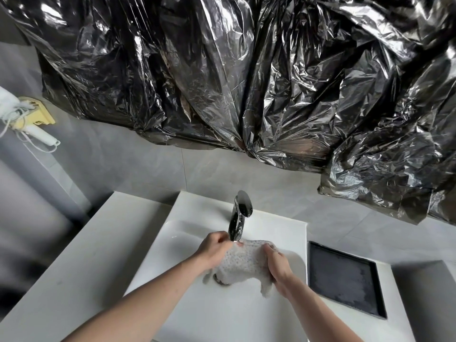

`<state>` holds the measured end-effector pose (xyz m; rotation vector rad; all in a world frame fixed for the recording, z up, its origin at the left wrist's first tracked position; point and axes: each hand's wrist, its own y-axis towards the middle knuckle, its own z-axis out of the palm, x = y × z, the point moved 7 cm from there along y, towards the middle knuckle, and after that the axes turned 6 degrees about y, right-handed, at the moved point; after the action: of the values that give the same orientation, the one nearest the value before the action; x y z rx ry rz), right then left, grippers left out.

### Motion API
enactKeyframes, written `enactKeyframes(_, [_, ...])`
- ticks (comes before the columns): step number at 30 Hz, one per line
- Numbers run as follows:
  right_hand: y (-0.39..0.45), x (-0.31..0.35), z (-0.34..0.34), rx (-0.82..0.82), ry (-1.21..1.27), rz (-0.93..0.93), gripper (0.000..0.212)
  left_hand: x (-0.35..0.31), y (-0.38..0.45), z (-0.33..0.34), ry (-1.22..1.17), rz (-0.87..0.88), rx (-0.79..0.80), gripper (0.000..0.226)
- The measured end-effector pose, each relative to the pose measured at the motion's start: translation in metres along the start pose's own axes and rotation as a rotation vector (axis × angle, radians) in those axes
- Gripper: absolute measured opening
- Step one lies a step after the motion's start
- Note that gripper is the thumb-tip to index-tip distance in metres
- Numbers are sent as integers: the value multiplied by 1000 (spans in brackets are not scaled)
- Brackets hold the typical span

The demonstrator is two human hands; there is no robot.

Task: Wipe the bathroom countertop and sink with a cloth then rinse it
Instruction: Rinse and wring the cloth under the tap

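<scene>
Under the spout of the tap (240, 215), at about six o'clock in the head view, the cloth (243, 264) hangs stretched between both hands over the sink (222, 314). The left hand (214, 249) grips its left edge with curled fingers, right by the spout; the right hand (278, 265) clutches the right edge, with a tail of cloth drooping below it.

The drain sits just beneath the sagging middle, so a loose fold could likely cover it and let water pool. Whether water is running is hard to tell. If it is, a strong flow onto the taut fabric could splash onto the desk (81, 257) at nine o'clock or the dark tray (345, 277) at three o'clock, undoing the wiping. A slack grip might drop the cloth.
</scene>
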<state>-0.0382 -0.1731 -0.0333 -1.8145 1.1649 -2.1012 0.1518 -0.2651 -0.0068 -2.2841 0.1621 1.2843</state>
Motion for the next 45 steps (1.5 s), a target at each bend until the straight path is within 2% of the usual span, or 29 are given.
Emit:
enactKeyframes(3, [-1,-1,26,53,-74,0,24,13,4,-13,-74,-32,-55,33])
enactKeyframes(6, [-2,-3,55,186,-118,-12,16,26,3,-24,-243,-125,-79,48])
enactKeyframes(9, [-11,-4,81,312,-195,-31,11,28,-1,-30,-419,-177,-52,28])
enactKeyframes(11, [-17,-6,93,386,-214,-44,9,33,-2,-33,-480,-213,-9,24])
enactKeyframes(13, [-19,-8,100,436,-270,-75,18,31,-2,-36,-496,-199,46,23])
enactKeyframes(16, [-16,-8,101,409,-408,-105,20,37,1,-44,-450,-190,67,25])
enactKeyframes(20, [-11,-7,92,326,-287,-56,16,52,4,-56,-183,-178,-11,23])
enactKeyframes(23, [-11,1,82,292,-108,-76,21,60,-1,-50,170,-166,-12,49])
enactKeyframes(25, [-12,4,75,294,-48,-70,19,56,-6,-33,262,-86,57,72])
enactKeyframes(26, [-12,3,71,298,-36,-62,17,53,-7,-21,268,-51,112,77])
enactKeyframes(29, [-15,4,60,297,-14,-58,19,36,-11,13,302,-10,208,64])
enactKeyframes(32, [-17,9,48,286,-3,-60,24,27,-5,29,208,-7,192,26])
enactKeyframes(34, [-17,9,40,290,-40,-54,18,14,-5,32,177,33,151,14])
enactKeyframes(38, [-17,9,21,254,-131,-101,8,18,-1,26,15,-44,67,31])
enactKeyframes(40, [-16,4,17,252,-129,-117,16,26,-2,22,-133,-112,45,35])
enactKeyframes(41, [-13,-2,15,241,-103,-110,27,26,-4,21,-216,-137,35,31])
enactKeyframes(45, [-1,-34,28,302,-128,-64,86,24,-16,17,-559,-293,-36,24])
